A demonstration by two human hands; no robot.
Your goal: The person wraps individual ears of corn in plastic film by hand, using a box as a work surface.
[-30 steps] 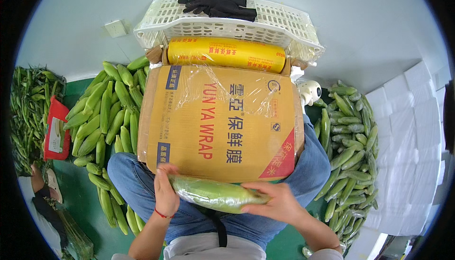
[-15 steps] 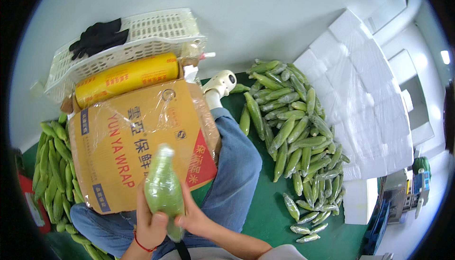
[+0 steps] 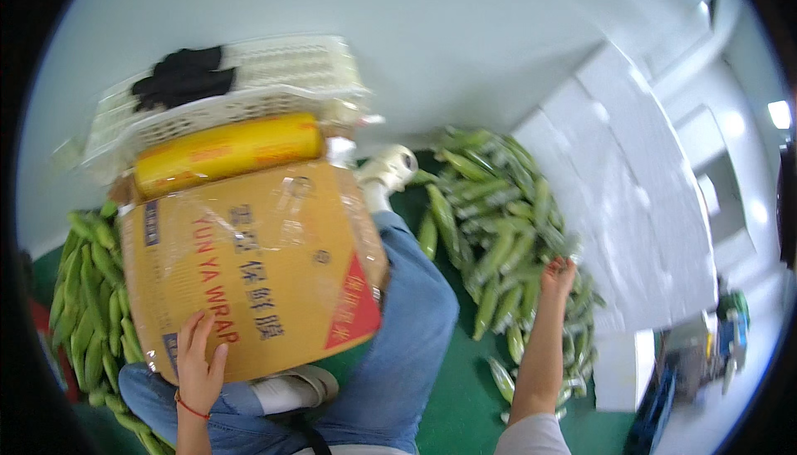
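Note:
My left hand (image 3: 202, 364) lies with its fingers spread on the near left corner of a brown cardboard box (image 3: 324, 214). Nothing is in it. Stretched out to the right, my right hand (image 3: 559, 271) has its fingers curled at the near end of a film-wrapped green gourd (image 3: 558, 241) on a pile. Motion blur hides the exact grip. Around it lie many more wrapped green gourds (image 3: 490, 251), heaped on the green floor. A yellow roll of cling film (image 3: 228, 152) rests at the box's far edge.
Unwrapped green gourds (image 3: 91, 297) are heaped on the left. Behind the box stands a white plastic basket (image 3: 290, 61) with black gloves (image 3: 184, 77) on it. White film-covered blocks (image 3: 623, 181) are stacked against the wall at right. My legs (image 3: 407, 305) flank the box.
Both hands held a wrapped gourd over the box before. Now my right hand has carried it right to the pile, and my left hand has let go and come down on the box.

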